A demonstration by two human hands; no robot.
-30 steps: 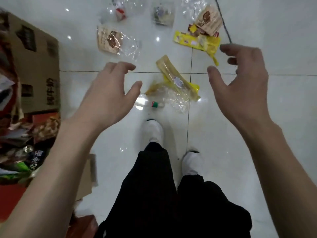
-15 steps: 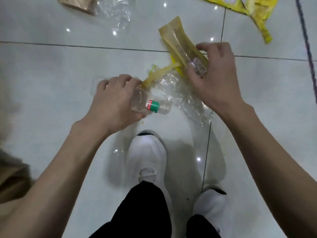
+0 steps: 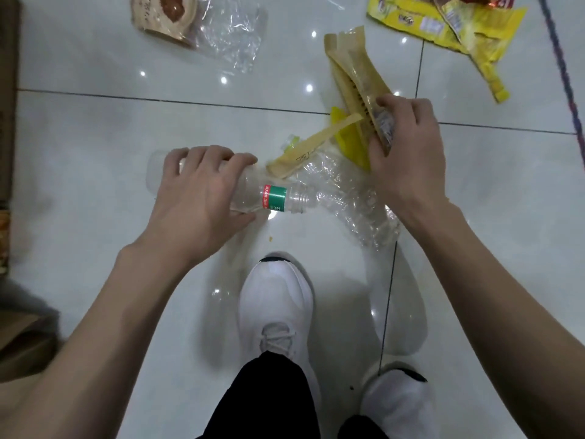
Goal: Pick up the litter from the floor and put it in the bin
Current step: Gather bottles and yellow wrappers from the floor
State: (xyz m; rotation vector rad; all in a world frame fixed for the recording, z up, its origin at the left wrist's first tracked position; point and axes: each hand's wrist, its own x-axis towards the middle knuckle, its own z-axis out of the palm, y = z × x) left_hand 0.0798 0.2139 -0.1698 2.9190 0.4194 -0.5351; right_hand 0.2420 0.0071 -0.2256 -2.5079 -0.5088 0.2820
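Two pieces gripped, none lifted clear of the floor yet.
The left hand (image 3: 202, 198) curls round a clear bottle (image 3: 275, 199) lying on the floor (image 3: 95, 128), and the right hand (image 3: 408, 153) grips a tan wrapper (image 3: 354, 71) by its near end. Clear film (image 3: 348, 194) lies between them, with yellow wrappers (image 3: 459, 26) and a printed packet (image 3: 164, 14) farther off, all left to gather. I cannot make out a bin.

Floor (image 3: 95, 128): glossy white tiles, dark grout lines. Lying on it: clear bottle (image 3: 275, 198) with green-and-red label, neck touching crumpled clear film (image 3: 348, 198); tan wrapper (image 3: 354, 74) just beyond; yellow wrappers (image 3: 474, 30) far right; brown snack bag (image 3: 164, 14) far left; two white shoes (image 3: 275, 299) nearest.
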